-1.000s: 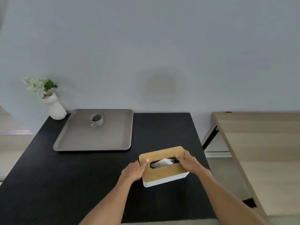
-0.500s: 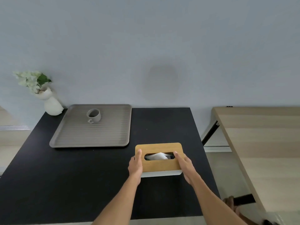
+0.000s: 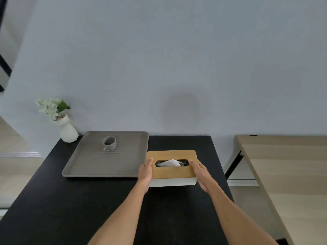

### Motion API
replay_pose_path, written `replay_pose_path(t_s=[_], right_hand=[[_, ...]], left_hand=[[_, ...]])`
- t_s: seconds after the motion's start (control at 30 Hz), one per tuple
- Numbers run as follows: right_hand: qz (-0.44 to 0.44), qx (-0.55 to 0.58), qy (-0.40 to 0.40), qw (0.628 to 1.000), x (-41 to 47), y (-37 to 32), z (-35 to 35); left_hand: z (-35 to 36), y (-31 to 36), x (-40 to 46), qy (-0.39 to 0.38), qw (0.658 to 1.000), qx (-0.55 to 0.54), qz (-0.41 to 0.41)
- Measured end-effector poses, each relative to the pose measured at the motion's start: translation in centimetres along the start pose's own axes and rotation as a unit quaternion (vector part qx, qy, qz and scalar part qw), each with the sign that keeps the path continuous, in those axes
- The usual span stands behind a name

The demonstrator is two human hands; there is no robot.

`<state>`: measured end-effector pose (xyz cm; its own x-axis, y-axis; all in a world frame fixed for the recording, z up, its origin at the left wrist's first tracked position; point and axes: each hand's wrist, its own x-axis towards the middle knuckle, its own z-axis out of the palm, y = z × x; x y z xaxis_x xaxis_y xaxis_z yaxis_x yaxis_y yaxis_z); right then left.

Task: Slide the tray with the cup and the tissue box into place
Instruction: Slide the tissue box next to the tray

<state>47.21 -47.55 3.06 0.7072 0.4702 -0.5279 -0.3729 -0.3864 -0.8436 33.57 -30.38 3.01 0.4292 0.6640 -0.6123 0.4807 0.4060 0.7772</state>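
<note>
A white tissue box [image 3: 172, 172] with a wooden lid and a tissue poking from its slot sits on the black table [image 3: 70, 209], just right of the grey ribbed tray [image 3: 99, 163]. A small grey cup [image 3: 110, 143] stands on the tray's far part. My left hand [image 3: 145, 174] grips the box's left end and my right hand [image 3: 200, 173] grips its right end. The box's left edge is close to the tray's right rim; whether they touch I cannot tell.
A white vase with white flowers [image 3: 66, 128] stands at the table's far left corner against the grey wall. A light wooden table [image 3: 286, 174] lies to the right across a gap with a black leg.
Both hands have moved the tissue box away from me and squared it up, so it now sits beside the tray's right rim. Tray and cup stay where they were.
</note>
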Motion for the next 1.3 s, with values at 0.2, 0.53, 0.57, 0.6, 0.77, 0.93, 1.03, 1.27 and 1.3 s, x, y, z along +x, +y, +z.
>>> replay_pose_path(t_s=[0.2, 0.53, 0.57, 0.6, 0.77, 0.93, 1.03, 1.27, 1.3], right_hand=[[-0.012, -0.017, 0.007, 1.000, 3.4, -2.7, 1.2], [-0.021, -0.016, 0.040, 0.999, 10.0, -6.4, 3.3], [-0.020, -0.014, 0.039, 0.999, 10.5, -6.5, 3.4], [-0.018, -0.014, 0.039, 0.999, 11.2, -6.6, 3.6], [0.004, -0.020, 0.066, 0.998, 14.3, -6.6, 4.2], [0.023, -0.042, 0.063, 0.997, 17.0, -5.8, 4.5], [0.034, -0.038, 0.058, 0.997, 18.1, -5.8, 4.3], [0.015, -0.018, 0.063, 0.998, 20.3, -5.5, 4.4], [0.010, -0.025, 0.060, 0.998, 20.6, -5.7, 4.4]], left_hand=[[-0.2, 3.8, 2.6, 0.013, 0.999, -0.005, 0.036], [0.0, 8.0, 10.5, -0.021, 0.998, 0.018, 0.052], [0.1, 8.2, 11.1, -0.024, 0.998, 0.018, 0.055], [0.2, 8.4, 11.8, -0.025, 0.998, 0.021, 0.059], [1.3, 8.6, 15.5, -0.008, 0.998, 0.019, 0.061], [2.2, 7.6, 17.9, 0.002, 0.999, 0.010, 0.047], [2.6, 7.5, 19.0, 0.003, 0.999, 0.009, 0.043], [2.9, 7.4, 21.0, -0.012, 0.999, 0.004, 0.049], [2.9, 7.6, 21.2, -0.014, 0.999, 0.003, 0.051]])
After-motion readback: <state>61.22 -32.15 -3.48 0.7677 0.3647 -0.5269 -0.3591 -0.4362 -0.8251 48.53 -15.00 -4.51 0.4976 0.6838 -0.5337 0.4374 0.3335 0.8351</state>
